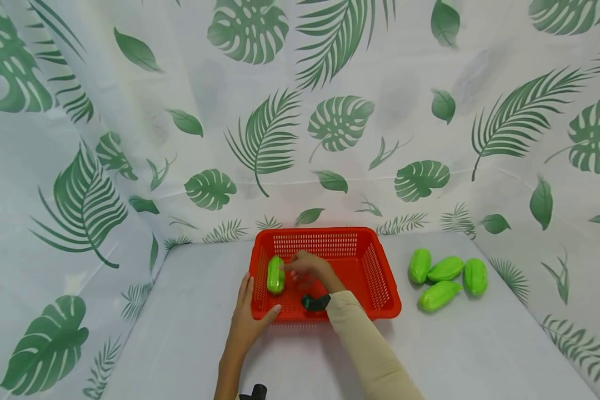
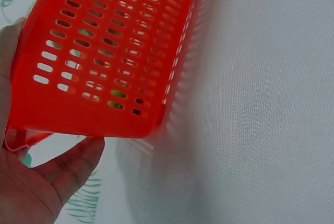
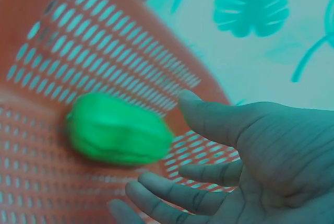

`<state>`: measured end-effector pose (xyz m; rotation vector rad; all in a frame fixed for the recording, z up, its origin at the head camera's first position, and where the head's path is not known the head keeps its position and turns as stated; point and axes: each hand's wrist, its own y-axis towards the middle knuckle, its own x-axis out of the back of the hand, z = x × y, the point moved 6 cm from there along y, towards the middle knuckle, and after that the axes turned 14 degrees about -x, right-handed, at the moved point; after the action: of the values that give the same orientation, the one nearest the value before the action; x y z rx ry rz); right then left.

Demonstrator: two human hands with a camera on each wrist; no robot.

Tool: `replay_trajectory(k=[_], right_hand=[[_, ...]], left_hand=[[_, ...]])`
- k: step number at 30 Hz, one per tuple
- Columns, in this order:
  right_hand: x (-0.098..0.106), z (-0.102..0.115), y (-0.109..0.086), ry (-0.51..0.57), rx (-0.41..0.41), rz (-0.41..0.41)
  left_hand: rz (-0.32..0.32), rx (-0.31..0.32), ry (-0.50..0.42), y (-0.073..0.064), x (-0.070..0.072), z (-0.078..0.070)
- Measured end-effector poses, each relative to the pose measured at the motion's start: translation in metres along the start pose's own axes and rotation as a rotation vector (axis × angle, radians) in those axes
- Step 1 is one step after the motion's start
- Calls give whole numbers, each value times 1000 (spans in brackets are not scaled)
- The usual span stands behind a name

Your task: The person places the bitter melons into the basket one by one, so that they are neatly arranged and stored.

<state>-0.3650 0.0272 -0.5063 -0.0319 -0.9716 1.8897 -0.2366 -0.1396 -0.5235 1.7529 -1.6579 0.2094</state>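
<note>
A red perforated plastic basket (image 1: 325, 318) stands on the table. My left hand (image 1: 245, 322) holds its near left corner, thumb over the front rim and fingers along the left side; the left wrist view shows the fingers (image 2: 78, 166) against the end wall. Inside, by the left end, lies a bright green, ridged, oblong vegetable (image 1: 275, 275), glossy like a toy. My right hand (image 3: 261, 166) is in the basket just right of it, fingers spread and thumb apart, with a gap to the vegetable (image 3: 120, 130) in the right wrist view.
Several similar green vegetables (image 1: 437, 295) lie grouped on the white table cover right of the basket. A white cloth with green leaf prints (image 1: 340, 122) hangs behind and along both sides. A dark wrist camera (image 1: 315, 303) sits on the right wrist, over the basket.
</note>
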Motion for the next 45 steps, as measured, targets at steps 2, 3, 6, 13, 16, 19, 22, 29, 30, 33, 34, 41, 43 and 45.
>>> replay_trajectory(k=[2,3,6,13,16,19,22,29,30,33,34,41,43,45], right_hand=[[5,3,-5,19,48,3],[8,4,-9,33,69,1],[16,7,-19,94,145,-8],[36,-5,-50,170,323,-123],[45,-15,-67,170,404,-211],[55,-29,-85,196,447,-333],[67,-48,-104,228,465,-466],[96,-94,-153,369,562,-726],[100,-100,-161,391,570,-764],[112,-123,-181,463,576,-876],[117,-135,-183,478,568,-917],[144,-244,-178,567,362,-1142],[149,-273,-181,604,274,-1184],[153,-296,-184,633,191,-1208]], left_hand=[[0,-1,-2,0,0,0],[-2,-4,-4,0,-1,-1],[-4,-4,-8,0,-1,-1],[6,20,5,0,-3,2],[-4,17,12,0,-2,3],[-11,9,8,-1,-1,3],[-13,7,7,-2,0,3],[-13,7,-2,-1,0,2],[-14,7,-5,-1,-1,3],[-11,4,-9,-1,-2,4],[-12,3,-12,-2,-2,5],[-19,-3,-14,-2,-1,5],[-20,-2,-21,-1,-1,5],[-28,-8,-24,-1,0,4]])
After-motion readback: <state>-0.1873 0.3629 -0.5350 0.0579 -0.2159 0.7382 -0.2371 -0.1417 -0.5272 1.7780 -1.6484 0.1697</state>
